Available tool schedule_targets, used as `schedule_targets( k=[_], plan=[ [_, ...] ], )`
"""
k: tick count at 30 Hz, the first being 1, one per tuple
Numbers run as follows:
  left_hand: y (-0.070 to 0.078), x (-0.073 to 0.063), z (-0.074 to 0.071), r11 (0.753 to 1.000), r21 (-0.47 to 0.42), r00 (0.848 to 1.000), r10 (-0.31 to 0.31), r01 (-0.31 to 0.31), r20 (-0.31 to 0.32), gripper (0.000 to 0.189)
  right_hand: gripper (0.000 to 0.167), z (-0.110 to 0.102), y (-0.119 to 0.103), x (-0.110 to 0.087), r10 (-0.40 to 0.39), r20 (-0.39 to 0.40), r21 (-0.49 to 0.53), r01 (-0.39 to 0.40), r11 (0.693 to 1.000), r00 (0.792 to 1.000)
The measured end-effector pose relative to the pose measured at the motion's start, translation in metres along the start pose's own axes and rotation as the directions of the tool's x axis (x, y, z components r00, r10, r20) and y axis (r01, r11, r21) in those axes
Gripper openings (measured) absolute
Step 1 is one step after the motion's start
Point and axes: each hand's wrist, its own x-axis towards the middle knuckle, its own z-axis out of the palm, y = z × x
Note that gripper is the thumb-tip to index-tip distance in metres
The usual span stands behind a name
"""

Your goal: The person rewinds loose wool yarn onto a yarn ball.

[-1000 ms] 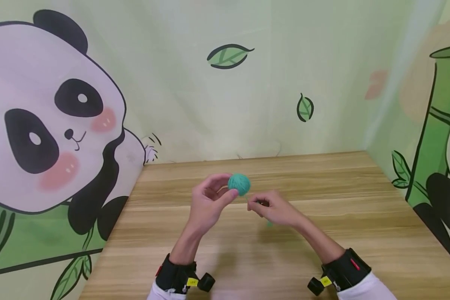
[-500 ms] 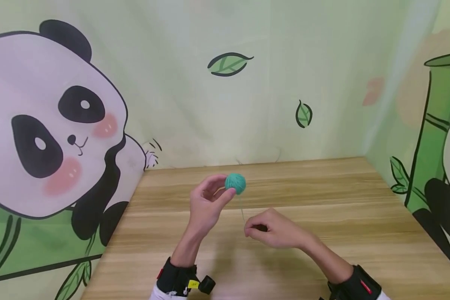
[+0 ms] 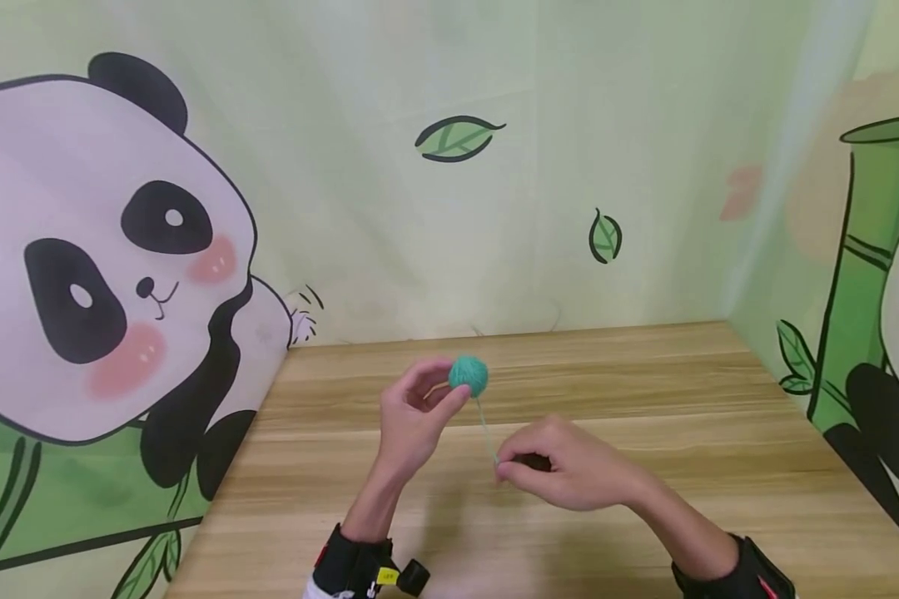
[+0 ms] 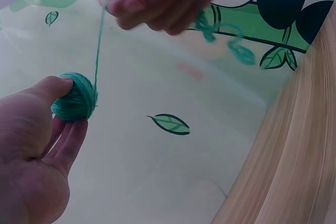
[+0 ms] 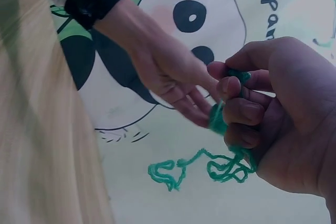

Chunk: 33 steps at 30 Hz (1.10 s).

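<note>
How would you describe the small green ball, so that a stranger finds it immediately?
Start at the wooden table before the panda wall. Above its middle, the left hand pinches a teal yarn ball at its fingertips. It is the only round thing, and one thin strand runs from it to the right hand.

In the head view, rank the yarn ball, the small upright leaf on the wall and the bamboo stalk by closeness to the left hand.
1. yarn ball: pinched at the left hand fingertips.
2. small upright leaf: on the back wall, up and right.
3. bamboo stalk: on the far right wall.

Small teal yarn ball [image 3: 469,374], strand [image 3: 486,428] unwound
</note>
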Motion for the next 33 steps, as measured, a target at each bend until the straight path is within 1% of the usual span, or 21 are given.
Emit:
schedule_targets(
  k=[4,7,10,13,18,22,26,30,33],
  plan=[
    [-0.001,-0.001,0.0,1.0,0.027,0.999,0.009,-0.009,0.031,0.036,0.021,-0.012,-0.009,0.006,-0.018,-0.018,-0.005,0.018,1.0,1.0],
    [-0.003,-0.003,0.0,0.999,0.036,0.997,0.019,-0.022,0.074,0.035,0.021,-0.021,-0.015,0.012,-0.003,-0.03,0.01,0.004,1.0,1.0],
    [-0.004,-0.004,0.0,0.999,0.035,0.991,0.025,-0.03,0.133,0.035,0.022,-0.028,-0.019,0.017,0.036,-0.055,0.042,-0.034,0.999,0.998],
    [-0.005,-0.006,0.0,0.999,0.029,0.981,0.027,-0.034,0.194,0.035,0.022,-0.035,-0.018,0.024,0.052,-0.099,0.071,-0.046,0.996,0.994],
    [-0.005,-0.009,-0.001,1.0,0.027,0.965,-0.006,-0.002,0.262,0.035,0.018,-0.044,-0.009,0.032,0.095,-0.167,0.094,-0.08,0.992,0.981],
    [-0.003,-0.01,-0.001,1.0,0.017,0.948,-0.027,0.022,0.317,0.035,0.017,-0.047,0.001,0.035,0.132,-0.205,0.064,-0.121,0.991,0.97],
    [-0.001,-0.011,-0.001,0.999,-0.03,0.925,-0.025,0.04,0.379,0.036,0.015,-0.048,0.009,0.036,0.167,-0.239,0.025,-0.166,0.986,0.957],
    [0.002,-0.012,0.0,0.995,-0.078,0.91,-0.029,0.068,0.414,0.035,0.013,-0.048,0.018,0.037,0.175,-0.246,0.004,-0.18,0.984,0.953],
    [0.004,-0.012,0.002,0.992,-0.102,0.901,-0.022,0.073,0.434,0.035,0.011,-0.047,0.024,0.037,0.183,-0.254,-0.003,-0.19,0.982,0.95]
  ],
)
